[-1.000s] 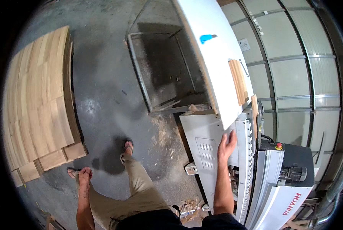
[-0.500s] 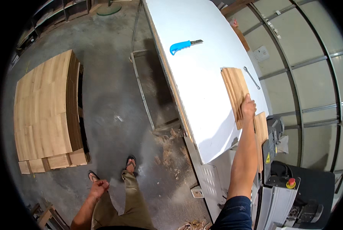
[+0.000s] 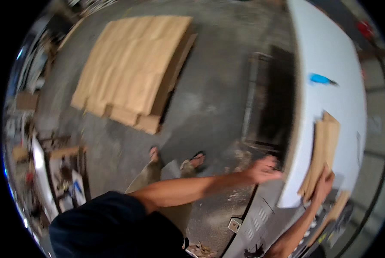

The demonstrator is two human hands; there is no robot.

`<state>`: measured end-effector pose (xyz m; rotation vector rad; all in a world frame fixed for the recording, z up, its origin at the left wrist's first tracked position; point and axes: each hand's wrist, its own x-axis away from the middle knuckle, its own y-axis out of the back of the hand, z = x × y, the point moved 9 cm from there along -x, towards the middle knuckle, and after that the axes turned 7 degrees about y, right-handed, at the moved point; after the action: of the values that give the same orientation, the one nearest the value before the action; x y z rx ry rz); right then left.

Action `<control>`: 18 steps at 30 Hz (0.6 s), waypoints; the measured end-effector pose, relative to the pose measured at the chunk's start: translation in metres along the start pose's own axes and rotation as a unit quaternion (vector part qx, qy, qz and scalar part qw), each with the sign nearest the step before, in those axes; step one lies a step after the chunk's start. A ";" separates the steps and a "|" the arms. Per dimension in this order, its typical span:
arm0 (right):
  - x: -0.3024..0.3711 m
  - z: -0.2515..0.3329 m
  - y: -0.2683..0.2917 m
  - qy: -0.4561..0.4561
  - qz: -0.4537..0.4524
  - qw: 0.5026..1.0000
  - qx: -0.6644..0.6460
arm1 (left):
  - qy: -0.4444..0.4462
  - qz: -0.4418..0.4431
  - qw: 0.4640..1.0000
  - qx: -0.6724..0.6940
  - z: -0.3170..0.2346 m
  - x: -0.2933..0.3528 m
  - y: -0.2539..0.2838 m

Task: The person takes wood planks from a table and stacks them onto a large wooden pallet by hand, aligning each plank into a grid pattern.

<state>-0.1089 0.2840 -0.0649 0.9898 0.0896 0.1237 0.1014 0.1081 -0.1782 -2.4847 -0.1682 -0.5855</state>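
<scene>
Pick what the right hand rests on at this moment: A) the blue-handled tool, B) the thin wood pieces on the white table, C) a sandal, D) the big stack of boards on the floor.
B: the right hand lies on the near end of the thin wood pieces on the white table; the blue-handled tool lies farther up, untouched.

Even daylight, strong motion blur, fisheye bending toward dark rim.

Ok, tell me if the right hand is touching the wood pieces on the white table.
Touching: the head view shows the right hand pressed on the wood pieces.
</scene>
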 end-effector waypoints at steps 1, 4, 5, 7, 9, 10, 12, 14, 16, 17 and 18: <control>0.018 0.004 -0.002 0.041 0.018 0.998 -0.034 | 0.082 -0.023 0.991 0.100 -0.005 0.002 -0.020; 0.067 0.027 -0.018 0.083 0.061 0.995 0.002 | -0.037 -0.014 0.979 0.198 -0.045 0.012 -0.033; 0.093 0.052 -0.023 0.111 0.066 0.990 0.062 | -0.088 -0.011 0.969 0.232 -0.062 0.024 -0.025; 0.138 0.086 -0.045 0.179 0.098 0.975 0.086 | -0.161 -0.068 0.927 0.331 -0.049 0.043 0.007; 0.188 0.121 -0.078 0.223 0.116 0.968 0.013 | -0.062 -0.077 0.913 0.395 0.014 0.055 0.057; 0.210 0.132 -0.099 0.226 0.199 0.952 0.051 | -0.033 -0.076 0.888 0.453 0.034 0.074 0.080; 0.261 0.163 -0.150 0.240 0.325 0.911 0.085 | 0.068 -0.100 0.845 0.521 0.089 0.133 0.144; 0.308 0.175 -0.207 0.300 0.376 0.874 0.069 | -0.005 -0.202 0.817 0.541 0.113 0.207 0.210; 0.353 0.158 -0.288 0.300 0.426 0.853 -0.002 | 0.010 -0.266 0.727 0.633 0.194 0.244 0.266; 0.371 0.145 -0.336 0.240 0.461 0.852 -0.057 | 0.000 -0.287 0.706 0.647 0.219 0.258 0.293; 0.391 0.117 -0.389 0.119 0.510 0.846 -0.104 | -0.002 -0.291 0.699 0.653 0.244 0.265 0.320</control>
<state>0.3176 0.0332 -0.3344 0.7078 -0.2330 1.2175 0.5069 -0.0216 -0.4030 -0.9744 -1.0034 -0.4247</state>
